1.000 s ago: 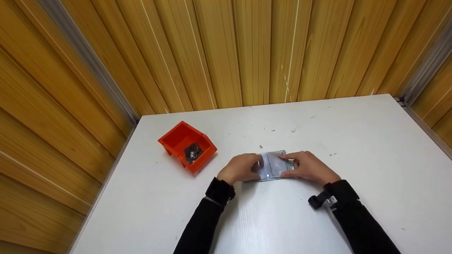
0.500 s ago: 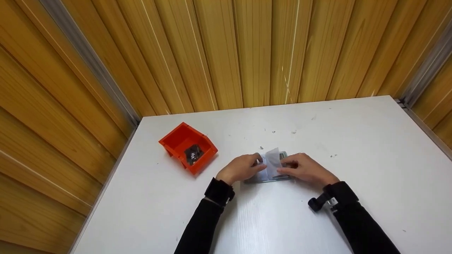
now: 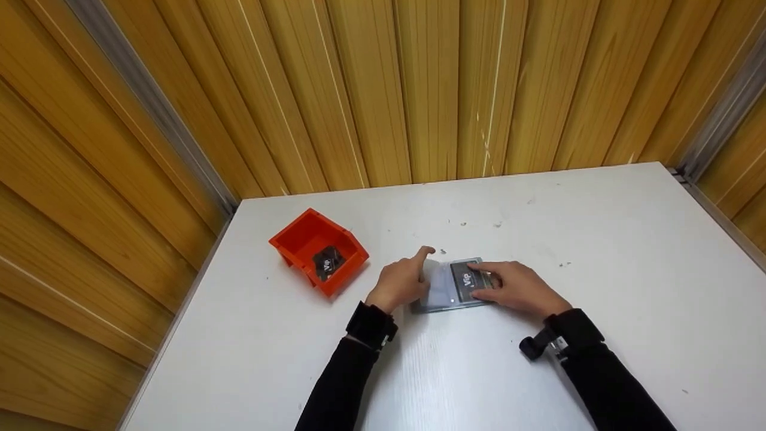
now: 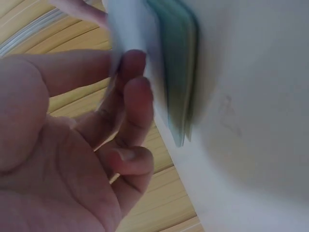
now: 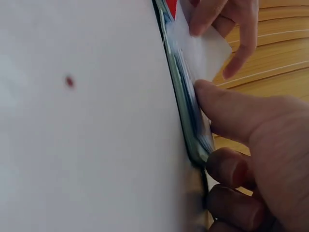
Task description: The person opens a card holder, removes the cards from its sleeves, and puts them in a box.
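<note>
A card holder (image 3: 441, 286) with clear plastic sleeves and a green cover (image 4: 179, 72) lies spread on the table. On its right side shows a black card (image 3: 464, 280) marked "Vip". My left hand (image 3: 400, 281) is at its left side, the index finger stretched away and the other fingers curled. In the left wrist view the thumb and curled fingers meet at a translucent sleeve (image 4: 133, 29). My right hand (image 3: 519, 287) grips the right end, thumb (image 5: 227, 104) against the sleeves and fingers bent round the corner; its palm side hides that end in the head view.
An orange-red bin (image 3: 299, 236) stands to the left of the card holder with dark "Vip" cards (image 3: 328, 263) inside. The white table (image 3: 598, 239) meets a wood-patterned panel wall (image 3: 431, 90) at the back. Small scuffs mark its top.
A translucent sleeve, standing up half a second ago, has turned over to the left, baring the black card. My left index finger has stretched out away from the card holder.
</note>
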Action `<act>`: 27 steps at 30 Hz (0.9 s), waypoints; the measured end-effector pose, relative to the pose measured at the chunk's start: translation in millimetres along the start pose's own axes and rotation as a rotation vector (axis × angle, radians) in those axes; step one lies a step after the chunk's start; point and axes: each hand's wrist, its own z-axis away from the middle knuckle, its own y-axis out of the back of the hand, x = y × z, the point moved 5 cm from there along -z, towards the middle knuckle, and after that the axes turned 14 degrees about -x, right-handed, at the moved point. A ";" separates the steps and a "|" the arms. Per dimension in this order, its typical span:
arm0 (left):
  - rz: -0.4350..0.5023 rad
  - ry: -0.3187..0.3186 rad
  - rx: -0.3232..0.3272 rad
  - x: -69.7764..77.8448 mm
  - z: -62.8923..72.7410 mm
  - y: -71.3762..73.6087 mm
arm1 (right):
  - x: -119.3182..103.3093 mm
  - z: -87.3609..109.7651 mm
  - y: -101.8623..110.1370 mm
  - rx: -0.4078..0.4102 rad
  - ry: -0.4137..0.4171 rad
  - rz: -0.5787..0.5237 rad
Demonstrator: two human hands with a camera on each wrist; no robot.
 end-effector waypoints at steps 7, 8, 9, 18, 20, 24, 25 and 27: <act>-0.107 0.057 0.051 -3.7 -1.0 -0.2 | 10.8 2.3 6.7 0.010 -0.038 -0.052; -0.117 0.061 0.065 -3.0 -1.1 0.0 | 11.6 2.5 6.8 0.008 -0.038 -0.061; -0.114 0.062 0.076 -2.0 -1.3 -0.1 | 12.1 2.6 6.8 0.005 -0.037 -0.069; 0.527 -0.084 -0.117 8.2 -6.3 -24.6 | 9.8 1.1 4.5 -0.024 -0.030 -0.068; 0.712 -0.096 -0.154 7.5 -7.5 -27.9 | 9.5 0.9 4.5 -0.024 -0.022 -0.066; 1.000 -0.106 -0.243 5.9 -9.4 -33.2 | 10.8 1.7 5.4 -0.014 -0.014 -0.063; 1.031 -0.104 -0.258 5.7 -9.5 -34.4 | 11.2 2.0 5.5 -0.014 -0.013 -0.066; 1.072 -0.099 -0.283 6.2 -9.8 -37.4 | 11.7 2.5 5.4 -0.016 -0.011 -0.069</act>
